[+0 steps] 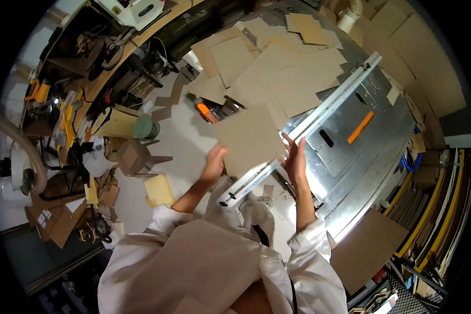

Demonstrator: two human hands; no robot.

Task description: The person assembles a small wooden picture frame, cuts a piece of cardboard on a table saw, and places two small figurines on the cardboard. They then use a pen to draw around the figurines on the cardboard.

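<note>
A flat grey-brown board (248, 137) is in front of me, tilted over the near edge of a pile of similar sheets. My left hand (214, 164) is closed on its lower left edge. My right hand (296, 166) is at the board's right side, fingers stretched and apart, beside a long metal rail (327, 107) with a scale. Whether those fingertips touch the board or the rail is hard to make out. Below the board, a lower stretch of rail (248, 184) reaches toward my legs. The rail runs along a shiny metal machine table (387, 136).
An orange strip (360, 127) lies on the metal table. Piled sheets (293, 73) cover its far left part. On the left stand a cardboard stool-like piece (136, 156), a green bin (146, 127) and a cluttered workbench (102, 78). Sheets fill a rack (429, 209) at right.
</note>
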